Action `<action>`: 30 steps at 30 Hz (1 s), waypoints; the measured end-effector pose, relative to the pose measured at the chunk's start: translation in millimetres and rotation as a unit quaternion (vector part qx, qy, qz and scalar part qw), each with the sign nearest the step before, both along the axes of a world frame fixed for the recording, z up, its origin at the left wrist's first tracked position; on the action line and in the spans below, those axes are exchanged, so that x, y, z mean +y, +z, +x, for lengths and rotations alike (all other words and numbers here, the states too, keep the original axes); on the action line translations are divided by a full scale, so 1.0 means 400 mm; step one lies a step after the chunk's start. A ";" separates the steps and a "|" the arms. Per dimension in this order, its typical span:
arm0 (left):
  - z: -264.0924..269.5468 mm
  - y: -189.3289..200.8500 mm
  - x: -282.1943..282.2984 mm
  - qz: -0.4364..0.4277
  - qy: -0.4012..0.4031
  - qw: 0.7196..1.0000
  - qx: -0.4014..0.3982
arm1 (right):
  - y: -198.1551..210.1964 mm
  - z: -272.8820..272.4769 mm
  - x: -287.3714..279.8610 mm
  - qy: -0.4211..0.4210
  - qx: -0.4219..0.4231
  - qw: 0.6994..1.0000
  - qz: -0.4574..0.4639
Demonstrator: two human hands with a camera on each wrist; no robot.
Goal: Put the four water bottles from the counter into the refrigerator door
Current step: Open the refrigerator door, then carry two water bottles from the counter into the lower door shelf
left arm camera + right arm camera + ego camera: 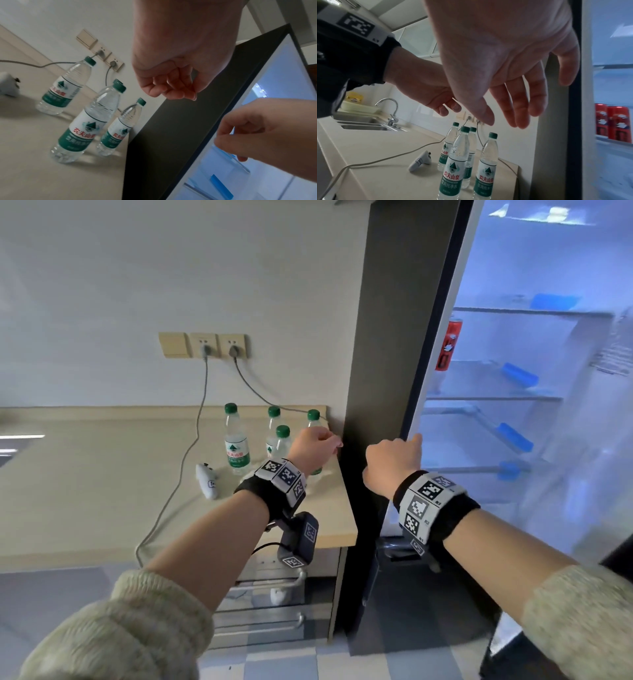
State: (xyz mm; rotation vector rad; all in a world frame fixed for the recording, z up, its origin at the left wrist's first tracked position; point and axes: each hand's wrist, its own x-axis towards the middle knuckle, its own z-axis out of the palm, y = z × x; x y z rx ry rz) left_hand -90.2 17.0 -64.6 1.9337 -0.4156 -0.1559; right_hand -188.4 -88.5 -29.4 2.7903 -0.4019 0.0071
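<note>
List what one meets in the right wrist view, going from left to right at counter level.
Steel sink with curved tap → white oval gadget → four clear water bottles with green caps → dark edge of the refrigerator door → two red cans

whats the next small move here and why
Probably lower the left hand and grip the water bottle nearest the refrigerator door: all four bottles stand on the counter, that hand hovers empty above it, and the right hand is at the open door's edge.
</note>
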 end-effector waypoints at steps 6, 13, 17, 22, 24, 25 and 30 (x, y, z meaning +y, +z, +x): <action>0.116 -0.009 0.075 0.034 0.036 0.999 -0.002 | -0.042 0.141 0.023 0.066 -0.022 0.997 0.040; 0.301 -0.059 0.144 0.075 0.060 0.995 0.014 | -0.090 0.360 0.069 0.107 -0.013 0.984 0.138; 0.369 -0.096 0.153 0.080 0.076 0.993 0.034 | -0.135 0.467 0.081 0.117 -0.029 0.972 0.202; 0.432 -0.119 0.164 0.072 0.085 0.994 0.023 | -0.189 0.567 0.108 0.131 0.006 0.951 0.279; 0.444 -0.126 0.179 0.084 0.062 0.994 0.040 | -0.208 0.592 0.118 0.153 0.006 0.947 0.283; 0.452 -0.133 0.187 0.092 0.051 0.993 0.052 | -0.213 0.601 0.121 0.162 -0.006 0.946 0.282; 0.472 -0.168 0.225 0.123 -0.079 0.973 0.177 | -0.210 0.624 0.117 0.182 -0.066 0.942 0.275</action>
